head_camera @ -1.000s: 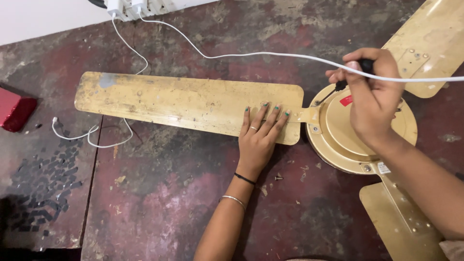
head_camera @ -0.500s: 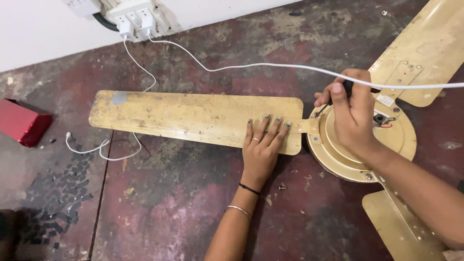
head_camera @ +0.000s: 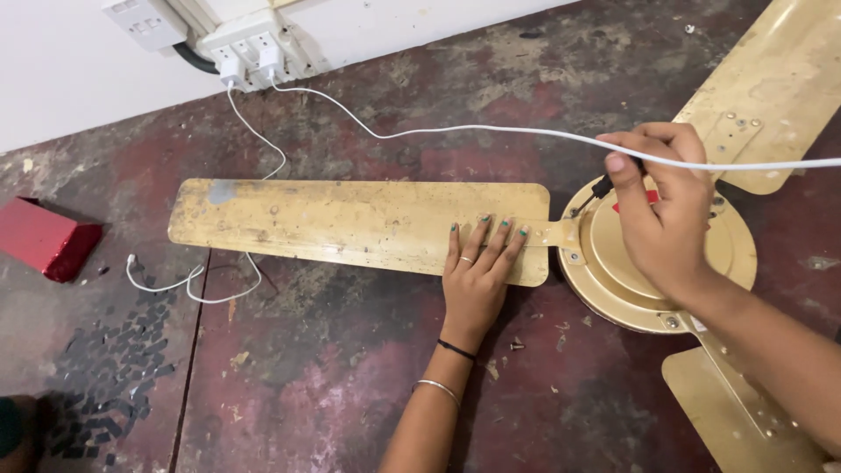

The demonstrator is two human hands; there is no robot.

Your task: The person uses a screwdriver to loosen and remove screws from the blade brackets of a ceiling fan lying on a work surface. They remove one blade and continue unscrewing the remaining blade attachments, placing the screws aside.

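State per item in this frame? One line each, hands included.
left hand: flat, fingers spread, pressing on fan blade
right hand: closed on a dark-handled tool over the fan hub
fan blade: lying flat on the floor, joined to the hub
white cable: plugged into the wall sockets, running over the right hand
red box: on the floor, untouched

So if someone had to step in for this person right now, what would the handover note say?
Left hand: flat on the near end of the yellow fan blade, pinning it to the floor.
Right hand: gripping a dark-handled tool, likely a screwdriver, at the fan's motor hub, where the blade's bracket joins it.
White cable crosses above.
Loose screws on the floor.
The blade looks still attached.
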